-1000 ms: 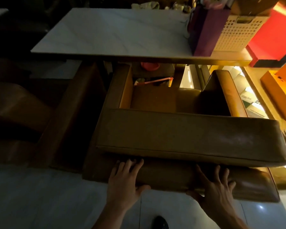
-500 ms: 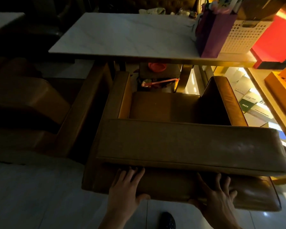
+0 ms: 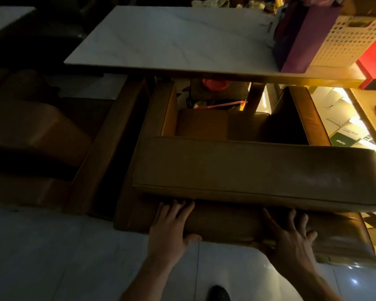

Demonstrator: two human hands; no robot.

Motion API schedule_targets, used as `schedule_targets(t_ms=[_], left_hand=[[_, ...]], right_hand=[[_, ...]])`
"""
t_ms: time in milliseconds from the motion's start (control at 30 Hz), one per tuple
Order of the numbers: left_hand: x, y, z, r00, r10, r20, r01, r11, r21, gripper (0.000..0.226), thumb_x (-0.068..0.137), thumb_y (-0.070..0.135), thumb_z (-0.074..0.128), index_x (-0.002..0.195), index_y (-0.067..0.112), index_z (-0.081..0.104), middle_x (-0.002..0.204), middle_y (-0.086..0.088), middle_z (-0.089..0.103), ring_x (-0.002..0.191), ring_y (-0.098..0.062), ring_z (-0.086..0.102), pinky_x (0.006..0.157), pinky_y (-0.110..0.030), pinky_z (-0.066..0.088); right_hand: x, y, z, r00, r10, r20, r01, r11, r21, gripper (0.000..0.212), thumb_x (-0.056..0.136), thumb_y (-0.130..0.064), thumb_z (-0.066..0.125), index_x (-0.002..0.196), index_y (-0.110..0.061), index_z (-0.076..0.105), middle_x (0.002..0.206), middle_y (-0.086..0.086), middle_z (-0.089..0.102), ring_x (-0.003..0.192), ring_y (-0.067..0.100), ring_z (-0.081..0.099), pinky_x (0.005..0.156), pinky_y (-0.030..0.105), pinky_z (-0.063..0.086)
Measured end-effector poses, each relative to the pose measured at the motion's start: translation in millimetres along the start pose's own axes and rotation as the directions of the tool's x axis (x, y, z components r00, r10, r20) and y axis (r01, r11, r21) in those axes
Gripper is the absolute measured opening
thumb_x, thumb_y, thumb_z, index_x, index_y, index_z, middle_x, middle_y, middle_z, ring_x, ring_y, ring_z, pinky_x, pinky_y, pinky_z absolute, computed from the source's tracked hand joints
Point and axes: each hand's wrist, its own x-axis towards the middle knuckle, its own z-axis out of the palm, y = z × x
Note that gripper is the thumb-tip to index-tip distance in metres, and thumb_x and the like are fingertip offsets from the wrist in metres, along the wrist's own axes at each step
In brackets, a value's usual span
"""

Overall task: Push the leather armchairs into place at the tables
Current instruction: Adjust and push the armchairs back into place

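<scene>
A pale tiled floor (image 3: 52, 257) is seen beneath a marble-topped surface (image 3: 172, 40). A brown leather armchair (image 3: 248, 170) is set at the surface's near edge, its arms reaching under that edge, with a second armchair (image 3: 41, 137) just beside it on the left. The armchair's back is pressed by the left hand (image 3: 172, 229) and the right hand (image 3: 291, 240), both flat with fingers spread. A purple bag (image 3: 302, 35) and a white perforated basket (image 3: 347, 40) are placed at the surface's right end.
</scene>
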Motion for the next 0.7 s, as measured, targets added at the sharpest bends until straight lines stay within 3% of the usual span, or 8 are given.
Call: schedule_targets(t_ms=[67, 167, 300, 367, 533, 633, 700], left_hand=[[11.0, -2.4, 0.0, 0.999, -0.004, -0.047, 0.004, 1.0, -0.004, 0.087, 0.072, 0.077, 0.059, 0.147, 0.041, 0.035, 0.141, 0.012, 0.047, 0.133, -0.021, 0.022, 0.113, -0.045, 0.031], [20.4, -7.9, -0.1, 0.999, 0.011, -0.052, -0.011, 1.0, -0.002, 0.086, 0.074, 0.076, 0.058, 0.148, 0.04, 0.033, 0.141, 0.012, 0.045, 0.135, -0.02, 0.026, 0.117, -0.045, 0.027], [18.3, -9.1, -2.3, 0.999, 0.015, -0.041, -0.015, 1.0, -0.011, 0.086, 0.076, 0.078, 0.053, 0.15, 0.041, 0.028, 0.143, 0.012, 0.041, 0.139, -0.019, 0.029, 0.12, -0.044, 0.019], [16.9, -8.2, -3.4, 0.999, 0.015, -0.052, -0.016, 1.0, -0.022, 0.086, 0.077, 0.077, 0.053, 0.15, 0.041, 0.026, 0.142, 0.012, 0.041, 0.139, -0.018, 0.028, 0.121, -0.043, 0.018], [10.2, -13.1, -5.0, 0.999, 0.018, -0.051, -0.02, 0.999, -0.031, 0.086, 0.076, 0.078, 0.052, 0.149, 0.041, 0.029, 0.14, 0.012, 0.043, 0.138, -0.017, 0.03, 0.121, -0.042, 0.015], [7.5, -14.8, -7.1, 0.995, 0.032, -0.096, -0.029, 0.999, 0.033, 0.084, 0.068, 0.08, 0.055, 0.141, 0.038, 0.046, 0.127, 0.012, 0.055, 0.127, -0.018, 0.035, 0.108, -0.044, 0.037], [7.8, -13.9, -7.6, 0.984, 0.039, -0.172, -0.025, 0.996, 0.081, 0.085, 0.061, 0.08, 0.062, 0.134, 0.036, 0.055, 0.119, 0.012, 0.06, 0.119, -0.019, 0.036, 0.093, -0.042, 0.05]], right_hand=[[12.2, -2.8, -6.1, 1.0, -0.017, -0.024, 0.017, 1.0, -0.001, 0.098, 0.074, -0.086, 0.047, 0.154, -0.049, 0.004, 0.158, 0.026, 0.004, 0.142, 0.055, -0.004, 0.109, 0.071, 0.023], [19.6, -9.5, -11.6, 1.0, -0.023, -0.017, 0.023, 1.0, -0.009, 0.096, 0.077, -0.084, 0.045, 0.154, -0.047, 0.001, 0.16, 0.027, 0.003, 0.143, 0.056, -0.004, 0.11, 0.072, 0.021], [16.8, -10.6, -9.1, 0.996, -0.034, -0.083, 0.036, 0.999, 0.017, 0.096, 0.071, -0.085, 0.045, 0.154, -0.041, 0.027, 0.154, 0.033, 0.023, 0.14, 0.058, 0.012, 0.1, 0.071, 0.031], [15.3, -8.9, -9.5, 0.996, -0.03, -0.088, 0.031, 1.0, 0.006, 0.097, 0.068, -0.086, 0.041, 0.153, -0.04, 0.032, 0.151, 0.033, 0.027, 0.137, 0.057, 0.017, 0.097, 0.068, 0.035], [5.3, -16.7, -9.0, 0.996, -0.035, -0.082, 0.033, 0.999, -0.019, 0.102, 0.065, -0.093, 0.018, 0.155, -0.046, 0.011, 0.157, 0.028, 0.014, 0.142, 0.054, 0.007, 0.105, 0.065, 0.031], [2.4, -20.4, -7.4, 0.995, -0.024, -0.102, 0.027, 0.999, 0.035, 0.097, 0.071, -0.09, 0.025, 0.15, -0.037, 0.039, 0.146, 0.036, 0.033, 0.134, 0.059, 0.025, 0.093, 0.073, 0.036], [3.1, -20.5, -6.3, 0.996, -0.034, -0.082, 0.038, 0.998, 0.047, 0.093, 0.073, -0.088, 0.032, 0.146, -0.033, 0.047, 0.141, 0.038, 0.038, 0.13, 0.062, 0.029, 0.087, 0.075, 0.036]])
